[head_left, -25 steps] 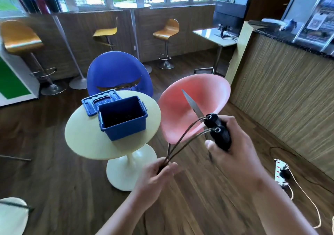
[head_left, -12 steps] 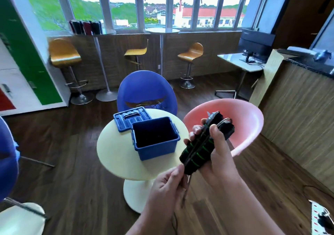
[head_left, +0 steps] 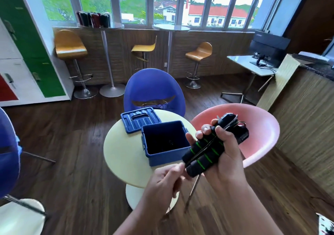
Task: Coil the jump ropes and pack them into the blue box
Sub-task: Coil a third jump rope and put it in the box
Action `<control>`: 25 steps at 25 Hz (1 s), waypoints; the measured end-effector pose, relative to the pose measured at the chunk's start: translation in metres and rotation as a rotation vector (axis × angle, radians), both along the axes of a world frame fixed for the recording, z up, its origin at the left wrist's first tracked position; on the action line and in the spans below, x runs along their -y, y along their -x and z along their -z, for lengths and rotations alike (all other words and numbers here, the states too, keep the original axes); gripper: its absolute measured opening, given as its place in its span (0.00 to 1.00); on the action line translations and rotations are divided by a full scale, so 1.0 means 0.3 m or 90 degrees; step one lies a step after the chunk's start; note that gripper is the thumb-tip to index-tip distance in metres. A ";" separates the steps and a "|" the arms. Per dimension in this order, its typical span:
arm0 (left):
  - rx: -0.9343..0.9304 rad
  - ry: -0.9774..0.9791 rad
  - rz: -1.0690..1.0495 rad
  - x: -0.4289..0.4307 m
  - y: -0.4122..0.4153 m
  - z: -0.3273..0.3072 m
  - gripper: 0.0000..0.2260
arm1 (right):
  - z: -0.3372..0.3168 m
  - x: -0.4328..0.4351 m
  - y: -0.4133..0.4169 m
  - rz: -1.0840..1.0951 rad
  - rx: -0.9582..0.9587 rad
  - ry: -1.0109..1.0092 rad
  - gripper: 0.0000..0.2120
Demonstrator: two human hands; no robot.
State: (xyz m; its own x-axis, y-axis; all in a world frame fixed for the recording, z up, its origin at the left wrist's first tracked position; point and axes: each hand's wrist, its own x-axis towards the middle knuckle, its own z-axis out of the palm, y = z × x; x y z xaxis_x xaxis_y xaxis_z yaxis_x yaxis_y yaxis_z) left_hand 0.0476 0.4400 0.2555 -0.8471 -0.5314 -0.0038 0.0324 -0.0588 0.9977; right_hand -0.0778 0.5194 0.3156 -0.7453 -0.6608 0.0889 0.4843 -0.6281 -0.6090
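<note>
My right hand [head_left: 224, 155] grips a jump rope [head_left: 204, 153] by its two black foam handles with green rings, held side by side and tilted up to the right. The thin rope cord runs lengthwise along the handles down to my left hand [head_left: 164, 178], which pinches it just below the handle ends. The open blue box [head_left: 163, 155] stands on the round cream table [head_left: 122, 155], just left of the handles; its inside looks dark. Its blue lid [head_left: 140, 119] lies flat behind it.
A pink shell chair [head_left: 260, 131] sits right of the table, behind my right hand; a blue chair [head_left: 153, 88] stands behind the table. A wooden counter [head_left: 303, 111] runs along the right. Bar stools and tall tables line the windows. Another blue chair [head_left: 7, 151] is at far left.
The view has lifted and shifted so the table sits nearer the centre. My right hand turned the handles from pointing away to lying diagonally, and the cord is now laid along them.
</note>
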 end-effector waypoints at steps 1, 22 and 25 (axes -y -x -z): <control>0.016 -0.024 -0.044 0.006 0.019 -0.018 0.18 | 0.000 0.012 0.021 0.005 0.002 0.010 0.04; 0.039 -0.051 -0.477 -0.039 0.278 -0.147 0.10 | 0.179 0.042 0.092 -0.131 0.033 0.049 0.30; 0.022 -0.082 -0.489 -0.024 0.263 -0.166 0.11 | 0.241 0.014 0.109 -0.318 -0.143 0.069 0.36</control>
State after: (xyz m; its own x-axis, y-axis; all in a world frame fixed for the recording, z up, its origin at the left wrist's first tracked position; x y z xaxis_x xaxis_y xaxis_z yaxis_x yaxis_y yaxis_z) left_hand -0.0313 0.4472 0.3052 -0.2400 -0.9627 -0.1247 0.0806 -0.1478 0.9857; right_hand -0.1106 0.5151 0.2433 -0.2984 -0.9070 0.2971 0.6048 -0.4205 -0.6763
